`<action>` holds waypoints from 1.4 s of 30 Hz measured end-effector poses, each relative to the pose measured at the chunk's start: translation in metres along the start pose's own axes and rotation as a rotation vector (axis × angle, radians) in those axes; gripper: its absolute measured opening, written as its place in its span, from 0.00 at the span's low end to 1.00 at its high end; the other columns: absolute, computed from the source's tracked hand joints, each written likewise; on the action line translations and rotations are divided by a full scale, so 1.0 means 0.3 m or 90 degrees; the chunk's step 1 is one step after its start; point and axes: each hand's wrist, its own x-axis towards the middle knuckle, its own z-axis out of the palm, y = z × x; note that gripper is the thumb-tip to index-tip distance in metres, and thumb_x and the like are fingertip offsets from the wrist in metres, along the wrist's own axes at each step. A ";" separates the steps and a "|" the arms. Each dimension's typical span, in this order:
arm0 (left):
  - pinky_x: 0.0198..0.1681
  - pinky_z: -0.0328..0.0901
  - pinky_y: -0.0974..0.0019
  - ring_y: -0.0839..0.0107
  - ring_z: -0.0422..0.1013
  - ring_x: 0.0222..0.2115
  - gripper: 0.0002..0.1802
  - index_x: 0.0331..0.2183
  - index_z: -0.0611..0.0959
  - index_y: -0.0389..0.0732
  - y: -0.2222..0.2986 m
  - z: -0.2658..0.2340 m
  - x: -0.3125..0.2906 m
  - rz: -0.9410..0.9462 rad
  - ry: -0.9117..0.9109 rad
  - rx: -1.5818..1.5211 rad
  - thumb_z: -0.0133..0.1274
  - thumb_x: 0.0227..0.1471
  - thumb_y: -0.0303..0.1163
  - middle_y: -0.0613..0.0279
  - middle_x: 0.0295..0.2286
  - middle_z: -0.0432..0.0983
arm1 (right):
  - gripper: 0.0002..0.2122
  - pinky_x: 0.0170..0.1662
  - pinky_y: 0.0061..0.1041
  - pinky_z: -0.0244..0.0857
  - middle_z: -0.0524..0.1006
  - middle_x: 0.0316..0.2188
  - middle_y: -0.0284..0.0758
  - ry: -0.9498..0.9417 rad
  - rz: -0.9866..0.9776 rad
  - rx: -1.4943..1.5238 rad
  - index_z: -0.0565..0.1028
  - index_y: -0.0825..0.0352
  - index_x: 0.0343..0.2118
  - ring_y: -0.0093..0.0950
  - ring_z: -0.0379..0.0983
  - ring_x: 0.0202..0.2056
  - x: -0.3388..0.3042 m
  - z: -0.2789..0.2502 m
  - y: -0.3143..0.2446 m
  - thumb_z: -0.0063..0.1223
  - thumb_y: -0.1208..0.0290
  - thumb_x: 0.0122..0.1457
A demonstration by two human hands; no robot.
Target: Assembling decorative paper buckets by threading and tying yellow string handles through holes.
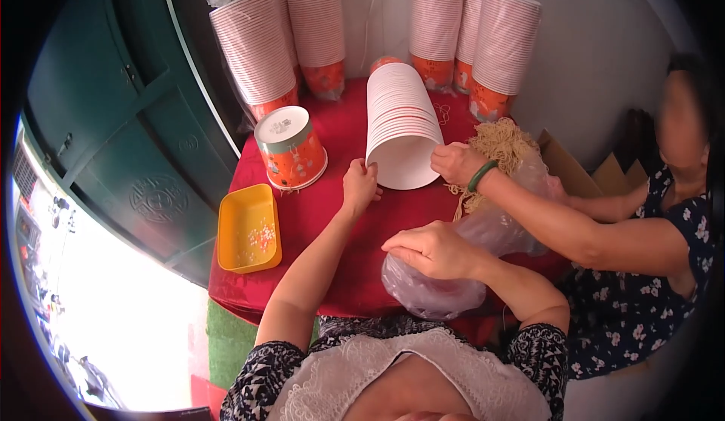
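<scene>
A long nested stack of white paper buckets (404, 107) lies on its side, its open mouth facing me. My left hand (362, 185) is at the left edge of that mouth, fingers curled against the nearest bucket's rim. My right hand (436, 249) hovers over a clear plastic bag (430, 293), its fingers pressed together; whatever is between them, if anything, is hidden. A co-worker's hand (458, 166), below a green bangle (482, 175), touches the right side of the same rim. One orange printed bucket (291, 157) stands upside down to the left.
A yellow tray (250, 262) with small white and orange bits sits at the table's left edge. Tall wrapped bucket stacks (253, 43) line the wall on both sides. Tangled beige cords (502, 143) lie by the co-worker's arm. Red cloth (332, 130) covers the table.
</scene>
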 end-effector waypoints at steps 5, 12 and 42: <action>0.23 0.73 0.66 0.66 0.77 0.22 0.28 0.53 0.66 0.29 -0.014 -0.023 -0.097 0.108 -0.005 0.069 0.48 0.49 0.24 0.46 0.33 0.78 | 0.06 0.32 0.30 0.72 0.81 0.29 0.42 0.096 -0.026 0.098 0.79 0.69 0.36 0.37 0.80 0.31 0.014 0.064 -0.005 0.55 0.73 0.59; 0.24 0.73 0.66 0.67 0.77 0.23 0.25 0.51 0.68 0.30 -0.091 -0.064 -0.131 0.137 0.048 -0.015 0.46 0.49 0.20 0.49 0.34 0.77 | 0.13 0.32 0.30 0.70 0.79 0.25 0.44 0.190 0.154 0.117 0.79 0.72 0.30 0.37 0.79 0.29 0.033 0.105 0.098 0.52 0.65 0.63; 0.25 0.71 0.71 0.72 0.75 0.24 0.15 0.42 0.75 0.30 -0.146 -0.070 -0.106 0.242 0.063 0.077 0.43 0.50 0.17 0.56 0.32 0.76 | 0.13 0.37 0.41 0.71 0.73 0.38 0.43 0.222 0.232 -0.155 0.72 0.67 0.40 0.44 0.76 0.34 -0.042 0.198 0.306 0.56 0.67 0.56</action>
